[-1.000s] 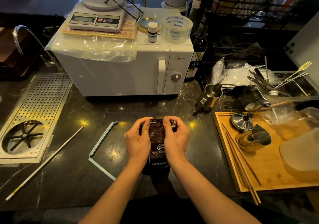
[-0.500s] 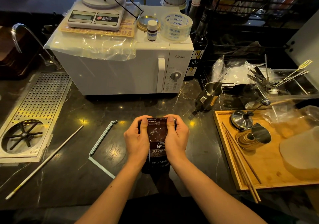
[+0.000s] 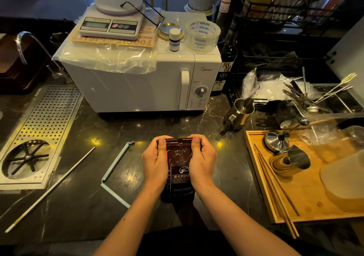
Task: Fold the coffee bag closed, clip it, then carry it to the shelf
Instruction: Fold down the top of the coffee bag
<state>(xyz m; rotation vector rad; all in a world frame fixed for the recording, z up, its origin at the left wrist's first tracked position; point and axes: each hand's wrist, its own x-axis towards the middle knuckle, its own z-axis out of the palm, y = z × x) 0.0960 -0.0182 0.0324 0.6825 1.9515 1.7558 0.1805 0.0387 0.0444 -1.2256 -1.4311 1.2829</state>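
A dark brown coffee bag (image 3: 179, 169) with white print stands at the front middle of the black counter. My left hand (image 3: 155, 162) grips its upper left side and my right hand (image 3: 201, 161) its upper right, thumbs on the front and fingers curled over the folded top edge. The bag's top is turned down toward me. A pale blue-green bag clip (image 3: 116, 169) lies hinged wide apart in a V on the counter, just left of my left hand.
A white microwave (image 3: 141, 82) stands behind the bag, carrying a scale, tape roll and small bottle. A perforated metal drip tray (image 3: 41, 129) and a long white rod (image 3: 51, 188) lie left. A steel pitcher (image 3: 239, 113) and wooden tray (image 3: 256, 167) with tools sit right.
Both hands have stayed on the bag's top, and the fold has been pressed a little further down. The bag has not left its spot.
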